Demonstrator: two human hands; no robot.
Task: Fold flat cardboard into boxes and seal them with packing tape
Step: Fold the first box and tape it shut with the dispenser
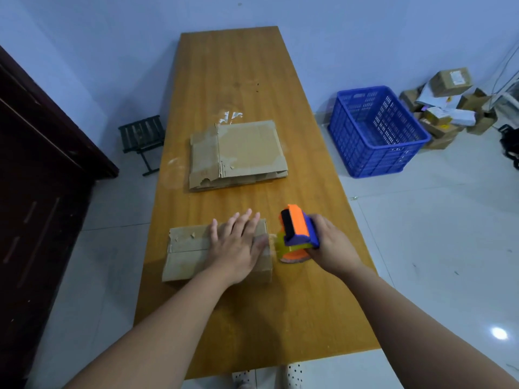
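A small folded cardboard box (188, 254) stands on the wooden table (241, 80) near its front left. My left hand (238, 245) lies flat on the box's top, fingers straight, covering its right part. My right hand (331, 248) grips an orange and blue tape dispenser (297, 234) just off the box's right edge. A short strip of clear tape runs from the dispenser to that edge. Farther back, a stack of flat cardboard (238, 154) rests on the middle of the table.
A blue plastic crate (376, 130) stands on the floor right of the table, with a pile of parcels (446, 102) behind it. A small dark stool (143, 138) is left of the table, and a dark cabinet (36, 169) lines the left wall.
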